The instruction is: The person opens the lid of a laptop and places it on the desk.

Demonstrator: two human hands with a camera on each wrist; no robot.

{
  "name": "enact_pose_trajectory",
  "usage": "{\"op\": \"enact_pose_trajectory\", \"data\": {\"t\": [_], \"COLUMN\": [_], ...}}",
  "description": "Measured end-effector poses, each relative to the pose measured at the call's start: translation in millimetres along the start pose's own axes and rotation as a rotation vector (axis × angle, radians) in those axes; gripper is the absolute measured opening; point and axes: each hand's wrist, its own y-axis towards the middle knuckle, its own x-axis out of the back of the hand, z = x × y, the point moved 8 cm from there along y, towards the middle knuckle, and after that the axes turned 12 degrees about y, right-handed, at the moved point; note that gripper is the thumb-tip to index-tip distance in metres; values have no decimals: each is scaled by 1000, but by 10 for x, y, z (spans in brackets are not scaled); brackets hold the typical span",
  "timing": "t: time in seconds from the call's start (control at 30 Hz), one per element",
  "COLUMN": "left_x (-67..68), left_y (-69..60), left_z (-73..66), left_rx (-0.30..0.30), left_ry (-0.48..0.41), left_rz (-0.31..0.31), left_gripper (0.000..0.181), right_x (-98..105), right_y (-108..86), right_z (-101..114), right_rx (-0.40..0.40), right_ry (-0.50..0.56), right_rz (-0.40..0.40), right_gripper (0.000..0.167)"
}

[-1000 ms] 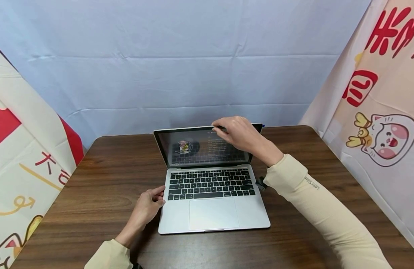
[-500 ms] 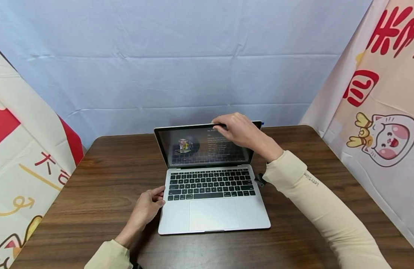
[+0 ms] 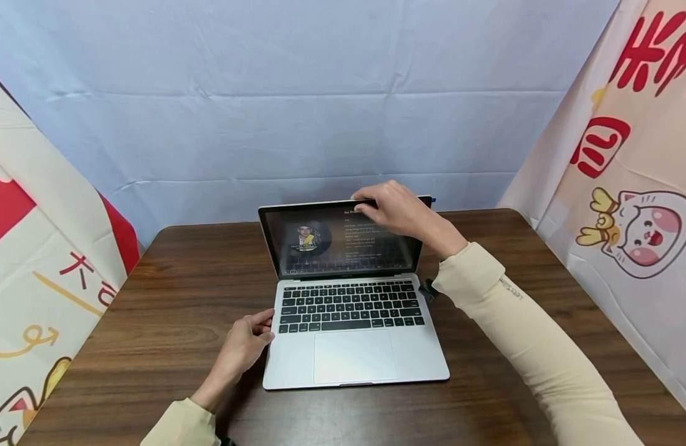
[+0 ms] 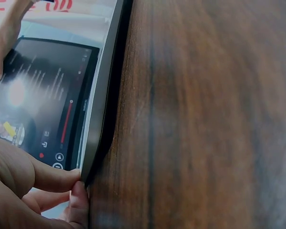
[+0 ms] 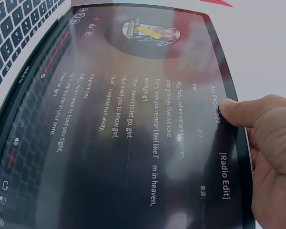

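Observation:
A silver laptop [image 3: 354, 356] stands unfolded on the wooden table, its screen [image 3: 343, 244] lit with a round picture and lines of lyrics. My right hand [image 3: 401, 214] pinches the top edge of the screen, thumb on the front and fingers behind, as the right wrist view also shows with the hand [image 5: 271, 143] at the edge of the display [image 5: 133, 124]. At the left side of the keyboard base, my left hand [image 3: 243, 347] grips the edge between thumb and fingers; in the left wrist view the left hand [image 4: 33, 186] touches the base's side [image 4: 99, 95].
The brown wooden table [image 3: 198, 279] extends around the laptop. Behind it hangs a pale blue cloth [image 3: 321, 111]. Printed cloths with red characters and cartoon cats hang at the left [image 3: 42, 204] and right [image 3: 627, 155]. A small dark object [image 3: 428, 290] is beside the right cuff.
The screen has tilted up slightly from the keyboard, its top edge higher in the head view. My right hand has risen with it, still pinching the edge; my left hand has stayed in place.

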Motion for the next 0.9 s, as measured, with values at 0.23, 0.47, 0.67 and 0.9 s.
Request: {"op": "enact_pose_trajectory", "data": {"t": [0.23,0.47,0.67,0.9], "left_x": [2,-18,-15,-6], "left_y": [4,11,7,5], "left_z": [-23,-12,-13,-12], "left_rx": [1,5,5,1], "left_ry": [-2,-7,-4,0], "left_rz": [3,6,1,-2], "left_gripper": [45,45,45,45], "right_x": [4,-3,-6,-3], "right_y": [51,85,122,166], "right_z": [-96,-199,-280,-319], "right_rx": [-54,-133,-183,-212], "right_ry": [16,28,26,45], "right_rz": [23,24,20,33], "right_gripper": [26,28,29,27]}}
